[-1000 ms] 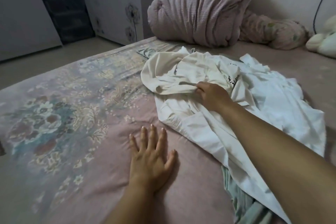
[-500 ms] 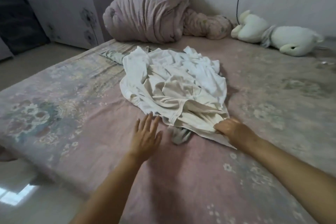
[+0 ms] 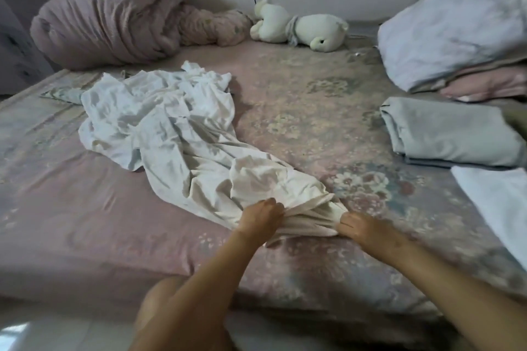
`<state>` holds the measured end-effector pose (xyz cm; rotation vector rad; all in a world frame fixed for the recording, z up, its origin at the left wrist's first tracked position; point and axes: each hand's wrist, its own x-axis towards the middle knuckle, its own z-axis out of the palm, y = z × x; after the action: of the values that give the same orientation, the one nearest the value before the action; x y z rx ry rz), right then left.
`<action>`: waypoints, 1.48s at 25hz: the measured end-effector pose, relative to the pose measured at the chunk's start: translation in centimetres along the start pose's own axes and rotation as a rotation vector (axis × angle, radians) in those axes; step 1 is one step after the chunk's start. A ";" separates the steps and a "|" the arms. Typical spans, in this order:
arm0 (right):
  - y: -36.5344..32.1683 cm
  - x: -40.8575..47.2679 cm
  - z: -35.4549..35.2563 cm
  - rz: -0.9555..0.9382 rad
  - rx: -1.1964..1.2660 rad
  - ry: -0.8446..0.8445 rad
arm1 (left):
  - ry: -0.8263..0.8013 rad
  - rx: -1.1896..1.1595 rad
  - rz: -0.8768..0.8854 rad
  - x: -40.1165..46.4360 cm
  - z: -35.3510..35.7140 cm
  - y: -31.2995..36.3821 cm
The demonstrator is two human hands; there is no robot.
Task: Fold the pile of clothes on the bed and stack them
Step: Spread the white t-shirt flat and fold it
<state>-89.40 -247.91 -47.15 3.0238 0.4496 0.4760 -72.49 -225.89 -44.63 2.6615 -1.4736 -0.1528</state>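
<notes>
A crumpled pile of white clothes [image 3: 168, 120] lies on the pink floral bed [image 3: 85, 208]. One cream-white garment [image 3: 273, 182] is stretched out of the pile toward the bed's near edge. My left hand [image 3: 261, 218] grips its bunched near end on the left, fingers curled into the cloth. My right hand [image 3: 360, 226] grips the same bunched end on the right. A pale green garment [image 3: 61, 92] peeks out from under the pile at the far left.
A rolled pink quilt [image 3: 114, 17] and a white plush toy [image 3: 305, 27] lie at the back by the wall. At the right sit a pillow [image 3: 456, 34], a folded grey-green cloth [image 3: 447, 131] and a white cloth [image 3: 502, 199]. A knee [image 3: 162, 302] shows below the bed edge.
The white garment has been dragged from the pile toward the near edge. My left hand, earlier flat and empty on the bed, now grips the cloth beside my right hand. The view has swung right.
</notes>
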 end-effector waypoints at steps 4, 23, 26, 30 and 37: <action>1.1 -3.8 0.5 0.193 -0.007 0.047 | 0.063 0.009 0.156 -2.2 2.1 1.6; -0.4 10.7 -5.4 0.606 0.707 -0.162 | 0.207 -0.450 -0.051 0.1 -10.9 0.7; -2.0 9.9 -3.8 0.505 0.454 -0.337 | 0.118 -0.379 0.005 -2.4 -7.2 0.8; -2.2 7.0 -2.4 0.411 0.368 -0.500 | -0.055 -0.032 0.161 -5.6 -0.7 -0.2; -1.2 5.2 -2.5 0.390 0.301 -0.346 | 0.262 -0.078 0.169 -5.5 3.3 0.5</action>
<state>-85.73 -245.26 -43.33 3.3925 -0.1025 -0.1247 -76.22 -221.58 -47.63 2.3745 -1.5592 0.1423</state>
